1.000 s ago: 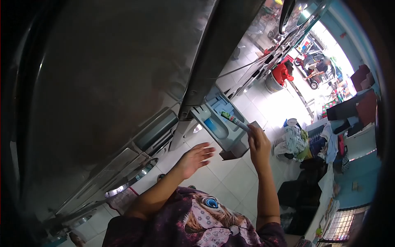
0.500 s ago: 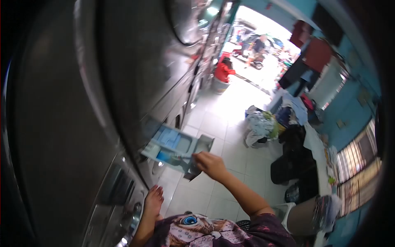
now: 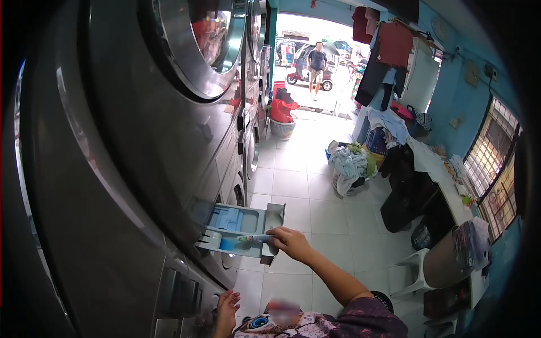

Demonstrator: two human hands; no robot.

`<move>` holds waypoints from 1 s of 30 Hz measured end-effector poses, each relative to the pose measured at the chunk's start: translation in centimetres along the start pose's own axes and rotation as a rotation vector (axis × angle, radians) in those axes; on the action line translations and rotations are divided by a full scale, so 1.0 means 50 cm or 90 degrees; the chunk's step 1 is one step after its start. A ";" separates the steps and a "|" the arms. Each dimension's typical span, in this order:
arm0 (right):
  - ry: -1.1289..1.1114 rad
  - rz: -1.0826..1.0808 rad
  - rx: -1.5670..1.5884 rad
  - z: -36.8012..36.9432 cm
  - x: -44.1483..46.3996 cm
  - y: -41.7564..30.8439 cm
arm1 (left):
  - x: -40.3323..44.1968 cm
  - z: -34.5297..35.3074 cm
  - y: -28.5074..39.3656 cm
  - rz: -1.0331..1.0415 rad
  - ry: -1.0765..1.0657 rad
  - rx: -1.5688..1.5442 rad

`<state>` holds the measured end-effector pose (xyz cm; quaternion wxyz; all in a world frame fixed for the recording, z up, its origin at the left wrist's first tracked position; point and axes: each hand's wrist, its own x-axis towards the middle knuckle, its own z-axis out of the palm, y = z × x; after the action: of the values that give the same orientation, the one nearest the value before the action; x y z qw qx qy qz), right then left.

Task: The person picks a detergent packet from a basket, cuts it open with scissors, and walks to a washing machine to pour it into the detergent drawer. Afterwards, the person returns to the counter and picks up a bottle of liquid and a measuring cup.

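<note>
A grey detergent drawer (image 3: 260, 221) stands pulled out of the washing machine, with light-blue inserts in one compartment and blue liquid (image 3: 227, 243) in the other. My right hand (image 3: 290, 242) pinches the end of a slim tube-like packet (image 3: 253, 238) with green and white print, which lies over the liquid compartment near the drawer's front. Low in the view, my left hand (image 3: 228, 304) is beside the machine front with its fingers apart and nothing in it.
Steel machines (image 3: 129, 141) line the left side. A basket with red cloth (image 3: 283, 127) stands on the tiles; a laundry pile (image 3: 352, 163) is further right. A counter (image 3: 456, 197) and a white stool (image 3: 414, 273) are at right. A person (image 3: 316, 63) is outside the doorway.
The view has turned, so the drawer appears further left and lower. The packet has come lower over the drawer. My left hand has moved away from the drawer. The person outside now stands upright.
</note>
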<state>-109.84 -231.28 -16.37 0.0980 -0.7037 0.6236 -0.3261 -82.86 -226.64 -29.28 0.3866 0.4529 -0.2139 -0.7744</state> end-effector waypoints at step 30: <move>-0.865 0.341 1.196 0.080 0.047 -0.060 | -0.009 -0.019 -0.244 0.368 0.358 0.067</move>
<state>-105.07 -233.98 -17.02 0.9509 -0.2324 0.0877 -0.1847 -86.83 -218.83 -37.81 0.6079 0.5875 -0.2577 -0.4678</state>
